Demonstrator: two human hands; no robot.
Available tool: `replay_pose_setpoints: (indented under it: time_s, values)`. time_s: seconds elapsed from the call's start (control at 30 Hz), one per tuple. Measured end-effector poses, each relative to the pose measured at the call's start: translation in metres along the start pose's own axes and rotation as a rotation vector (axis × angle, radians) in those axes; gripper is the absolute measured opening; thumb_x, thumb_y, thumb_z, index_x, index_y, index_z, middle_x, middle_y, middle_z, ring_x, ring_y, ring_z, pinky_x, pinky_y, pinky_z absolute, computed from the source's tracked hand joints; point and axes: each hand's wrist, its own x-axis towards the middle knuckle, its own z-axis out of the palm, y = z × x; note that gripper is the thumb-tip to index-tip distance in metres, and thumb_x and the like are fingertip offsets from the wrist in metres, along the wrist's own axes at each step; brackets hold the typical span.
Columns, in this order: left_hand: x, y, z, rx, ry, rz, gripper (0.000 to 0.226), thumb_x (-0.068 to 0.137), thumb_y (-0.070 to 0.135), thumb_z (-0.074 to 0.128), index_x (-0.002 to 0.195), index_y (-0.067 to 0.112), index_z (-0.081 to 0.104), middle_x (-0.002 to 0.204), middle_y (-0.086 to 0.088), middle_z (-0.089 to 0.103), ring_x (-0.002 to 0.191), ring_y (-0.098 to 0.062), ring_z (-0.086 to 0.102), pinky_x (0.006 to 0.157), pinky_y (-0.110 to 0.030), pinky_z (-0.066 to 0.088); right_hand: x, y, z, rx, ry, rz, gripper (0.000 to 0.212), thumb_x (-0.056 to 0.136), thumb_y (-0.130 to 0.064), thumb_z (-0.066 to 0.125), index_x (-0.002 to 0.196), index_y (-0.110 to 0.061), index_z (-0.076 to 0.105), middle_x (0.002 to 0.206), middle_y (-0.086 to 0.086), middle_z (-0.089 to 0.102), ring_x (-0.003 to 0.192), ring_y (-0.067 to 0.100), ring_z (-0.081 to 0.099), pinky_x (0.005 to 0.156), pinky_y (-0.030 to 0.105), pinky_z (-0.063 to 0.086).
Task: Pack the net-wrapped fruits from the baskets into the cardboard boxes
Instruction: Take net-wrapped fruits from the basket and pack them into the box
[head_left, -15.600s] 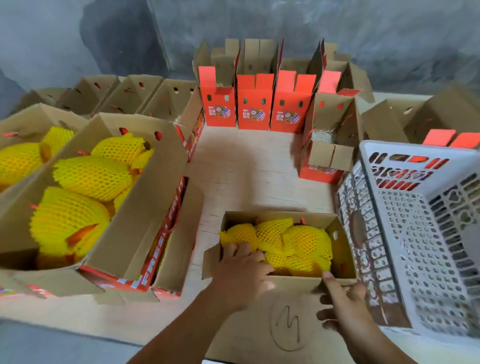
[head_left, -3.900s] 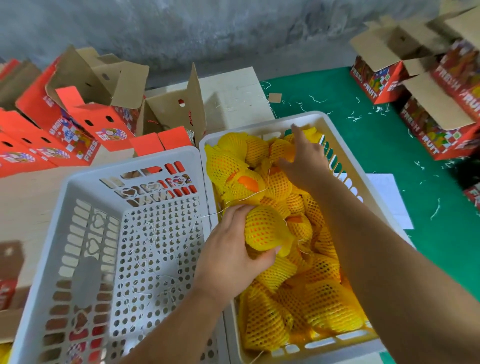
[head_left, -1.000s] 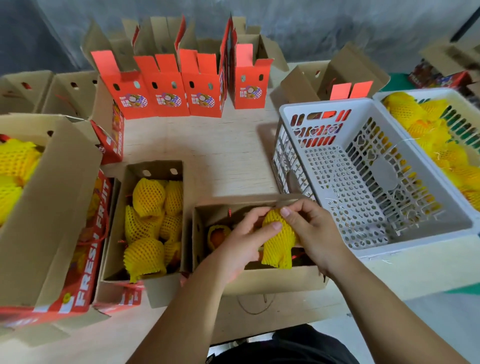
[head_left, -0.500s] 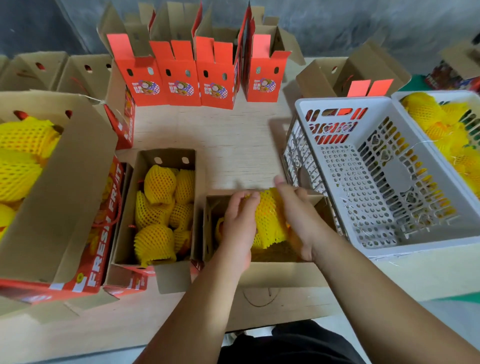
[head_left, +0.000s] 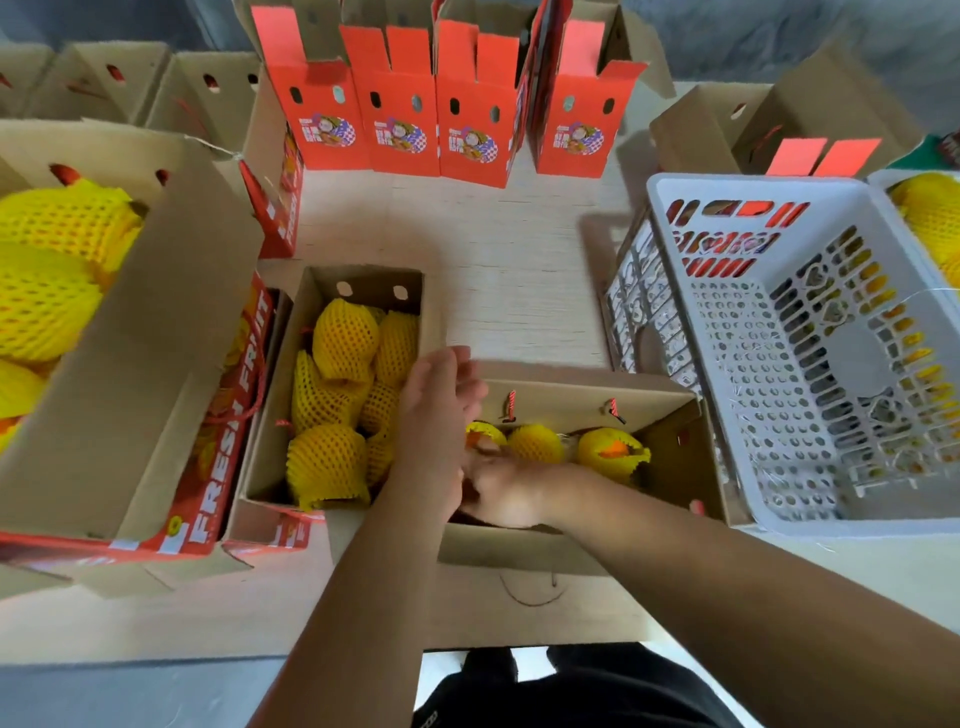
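Change: half a second ago we held a net-wrapped fruit between both hands above the near box (head_left: 670, 415); now that fruit is down inside it, and we count three fruits in a row along its far wall, namely a left fruit (head_left: 483, 432), a middle fruit (head_left: 535, 442) and a right fruit (head_left: 613, 451).
Left hand: our left hand (head_left: 434, 415) is lifted over the box's left rim, fingers loosely spread, gripping nothing.
Right hand: our right hand (head_left: 506, 491) is low inside the box at its left end, next to the left fruit; motion blur hides the fingers, so we cannot tell whether they are closed on anything.
Meaning for the task: we judge this box only partly filled, with bare floor on its right side, so more trips to the supply are needed.
Supply: the near white basket (head_left: 727, 467) is empty; the far basket (head_left: 878, 179) at the right edge holds more yellow fruits (head_left: 930, 208).
Packed box: the box on the left (head_left: 270, 415) looks full of netted fruits (head_left: 343, 338).
Materials: the nets are soft yellow foam mesh, stretchy and diamond-patterned, with orange skin showing at open ends; the boxes are stiff brown corrugated card with red printed outsides and red cord handles; the basket is rigid perforated plastic; the tabletop (head_left: 519, 270) is pale wood grain.
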Motion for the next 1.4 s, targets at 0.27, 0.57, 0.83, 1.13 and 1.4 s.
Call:
replay_pose_setpoints:
  time_s: [0.27, 0.57, 0.83, 1.13, 1.4]
  values:
    - [0.0, -0.02, 0.037, 0.262, -0.068, 0.141, 0.015, 0.102, 0.038, 0.056, 0.096, 0.044, 0.068, 0.091, 0.022, 0.069, 0.084, 0.007, 0.065, 0.073, -0.017, 0.051, -0.067, 0.034, -0.04, 0.553, 0.397, -0.231, 0.026, 0.098, 0.006, 0.05, 0.101, -0.012, 0.069, 0.095, -0.007, 0.071, 0.09, 0.002, 0.063, 0.081, 0.015, 0.047]
    - [-0.035, -0.049, 0.271, 0.396, -0.388, 0.341, 0.004, 0.099, 0.037, 0.06, 0.1, 0.035, 0.062, 0.097, 0.015, 0.07, 0.089, -0.004, 0.069, 0.069, -0.013, 0.05, -0.204, 0.194, -0.097, 0.779, 1.029, -0.073, 0.018, 0.1, -0.01, 0.052, 0.097, -0.025, 0.062, 0.073, 0.006, 0.066, 0.057, 0.02, 0.057, 0.053, 0.033, 0.043]
    - [-0.042, -0.114, 0.518, 0.605, -0.635, 0.537, 0.016, 0.103, 0.035, 0.053, 0.101, 0.03, 0.068, 0.081, 0.02, 0.066, 0.073, 0.003, 0.063, 0.064, -0.018, 0.044, -0.314, 0.413, -0.14, 0.902, 1.333, 0.09, 0.011, 0.101, -0.014, 0.059, 0.097, -0.023, 0.065, 0.084, -0.007, 0.07, 0.07, 0.006, 0.064, 0.06, 0.019, 0.045]
    - [0.006, -0.152, 0.589, 1.436, -0.4, 0.899, 0.034, 0.094, 0.045, 0.048, 0.12, 0.027, 0.06, 0.117, 0.003, 0.06, 0.112, -0.022, 0.052, 0.095, -0.038, 0.047, -0.27, 0.582, -0.235, 0.548, 1.133, 0.33, 0.056, 0.095, -0.02, 0.06, 0.149, -0.02, 0.045, 0.141, 0.011, 0.054, 0.106, 0.015, 0.065, 0.087, 0.031, 0.049]
    - [0.005, -0.152, 0.592, 1.499, -0.357, 0.889, 0.039, 0.091, 0.039, 0.055, 0.127, 0.022, 0.057, 0.117, 0.002, 0.055, 0.113, -0.021, 0.047, 0.099, -0.037, 0.043, -0.21, 0.607, -0.263, 0.387, 1.01, 0.533, 0.089, 0.083, -0.055, 0.069, 0.155, -0.03, 0.025, 0.155, 0.004, 0.03, 0.137, 0.038, 0.026, 0.112, 0.053, 0.025]
